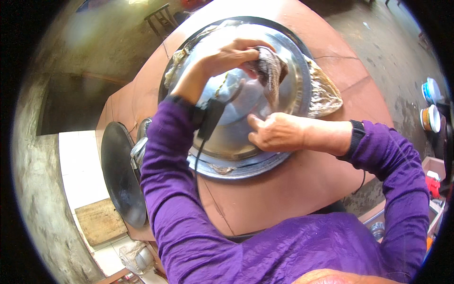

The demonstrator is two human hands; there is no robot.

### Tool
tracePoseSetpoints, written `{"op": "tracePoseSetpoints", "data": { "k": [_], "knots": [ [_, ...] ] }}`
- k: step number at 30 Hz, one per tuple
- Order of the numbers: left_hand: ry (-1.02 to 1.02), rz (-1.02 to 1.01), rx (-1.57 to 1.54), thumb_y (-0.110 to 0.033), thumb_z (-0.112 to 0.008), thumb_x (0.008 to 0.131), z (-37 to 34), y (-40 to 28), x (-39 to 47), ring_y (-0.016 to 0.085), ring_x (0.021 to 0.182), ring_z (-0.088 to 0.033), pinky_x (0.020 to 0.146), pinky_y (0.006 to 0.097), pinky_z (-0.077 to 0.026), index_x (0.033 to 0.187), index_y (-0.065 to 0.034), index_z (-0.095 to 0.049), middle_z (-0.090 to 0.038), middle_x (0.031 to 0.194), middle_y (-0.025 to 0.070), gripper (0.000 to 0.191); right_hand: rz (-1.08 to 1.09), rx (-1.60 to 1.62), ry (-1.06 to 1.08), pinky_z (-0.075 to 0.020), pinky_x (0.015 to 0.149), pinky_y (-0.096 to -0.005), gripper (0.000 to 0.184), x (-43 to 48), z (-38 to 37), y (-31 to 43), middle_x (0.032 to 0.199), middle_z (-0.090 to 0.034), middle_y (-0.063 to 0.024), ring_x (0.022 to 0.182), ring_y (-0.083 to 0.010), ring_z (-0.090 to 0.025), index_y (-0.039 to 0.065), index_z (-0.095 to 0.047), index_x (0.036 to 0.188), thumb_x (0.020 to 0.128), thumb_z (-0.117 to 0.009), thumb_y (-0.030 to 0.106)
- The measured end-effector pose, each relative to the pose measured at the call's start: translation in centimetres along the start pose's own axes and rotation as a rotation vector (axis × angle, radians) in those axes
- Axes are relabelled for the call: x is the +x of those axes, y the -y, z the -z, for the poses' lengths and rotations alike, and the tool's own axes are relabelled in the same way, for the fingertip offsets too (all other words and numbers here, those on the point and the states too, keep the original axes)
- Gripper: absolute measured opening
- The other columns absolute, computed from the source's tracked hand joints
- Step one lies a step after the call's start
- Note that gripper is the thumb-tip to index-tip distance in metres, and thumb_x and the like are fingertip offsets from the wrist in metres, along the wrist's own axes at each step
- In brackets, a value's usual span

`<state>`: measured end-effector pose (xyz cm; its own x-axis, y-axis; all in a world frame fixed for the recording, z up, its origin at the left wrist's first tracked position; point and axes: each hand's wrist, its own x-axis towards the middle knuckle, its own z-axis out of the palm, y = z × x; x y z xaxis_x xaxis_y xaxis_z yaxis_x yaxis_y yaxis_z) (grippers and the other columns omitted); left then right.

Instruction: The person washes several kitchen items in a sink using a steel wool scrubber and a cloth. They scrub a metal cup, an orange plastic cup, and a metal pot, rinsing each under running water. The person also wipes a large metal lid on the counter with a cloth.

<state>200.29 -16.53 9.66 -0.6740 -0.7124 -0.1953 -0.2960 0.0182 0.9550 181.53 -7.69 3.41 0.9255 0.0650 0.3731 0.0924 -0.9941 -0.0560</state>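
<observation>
A large round metal lid [234,138] covers a dark-rimmed wok-like pan [244,174] on the stove counter before me. My left hand [237,55] is above the lid's far part, gripping a crumpled grey-brown cloth [271,71] that hangs down towards my right hand. Low over the lid's near right side, my right hand [276,133] has its fingers curled. Whether it pinches the cloth's lower end is unclear. A black device [211,119] with a cable sits at my left wrist. Crinkled plastic film [322,92] sticks out from under the lid on the right.
Reddish tiled counter [319,181] surrounds the pan. To the left a dark round wok lid [122,174] stands tilted, with a wooden board [101,222] and a plastic bag [136,255] below. White tubs [430,119] stand at the right. A wooden stool [161,19] is beyond the counter.
</observation>
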Motion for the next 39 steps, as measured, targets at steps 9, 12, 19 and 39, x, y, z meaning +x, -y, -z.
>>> {"op": "tracePoseSetpoints", "data": {
  "k": [9,12,19,39],
  "knots": [
    [-0.721,-0.369,0.994,-0.014,-0.076,0.067,-13.3,-3.6,-2.9,0.029,0.089,-0.061,0.074,0.0335,-0.051,0.108,0.0010,-0.052,-0.062,0.097,0.0150,0.050,-0.967,0.914,-0.291,-0.0441,0.052,-0.0243,0.032,-11.4,8.0,0.1,0.079,-0.059,-0.0153,0.065,-0.0184,-0.059,-0.001,-0.052,0.097,0.066,-0.045,0.003],
    [-0.737,-0.157,0.291,-0.008,-0.080,0.059,-19.1,-3.8,0.0,0.028,0.093,-0.059,0.080,0.0329,-0.048,0.108,-0.0009,-0.051,-0.060,0.101,0.0171,0.057,-1.147,1.299,-0.497,-0.0385,0.044,-0.0165,0.061,-15.4,10.0,0.9,0.089,-0.059,-0.0163,0.046,-0.0074,-0.048,-0.001,-0.038,0.119,0.058,-0.042,0.006],
    [-0.318,0.068,-1.243,-0.003,-0.067,0.073,-28.6,-5.9,6.3,0.024,0.099,-0.056,0.085,0.0314,-0.043,0.104,0.0024,-0.054,-0.058,0.106,0.0170,0.034,-0.799,1.614,-0.835,-0.0462,0.071,-0.0220,0.019,-23.9,8.7,5.4,0.094,-0.060,-0.0025,0.081,-0.0073,-0.055,0.003,-0.060,0.097,0.087,-0.046,0.009],
    [0.582,-0.007,-0.138,-0.023,-0.054,0.086,-50.8,-13.8,30.3,0.017,0.084,-0.058,0.071,0.0274,-0.046,0.119,0.0050,-0.044,-0.058,0.103,0.0129,0.045,-1.303,0.909,-1.904,-0.0465,0.056,-0.0239,0.014,-51.3,19.3,25.9,0.071,-0.063,-0.0052,0.062,-0.0108,-0.057,-0.002,-0.063,0.075,0.068,-0.051,-0.005]
  ]
}}
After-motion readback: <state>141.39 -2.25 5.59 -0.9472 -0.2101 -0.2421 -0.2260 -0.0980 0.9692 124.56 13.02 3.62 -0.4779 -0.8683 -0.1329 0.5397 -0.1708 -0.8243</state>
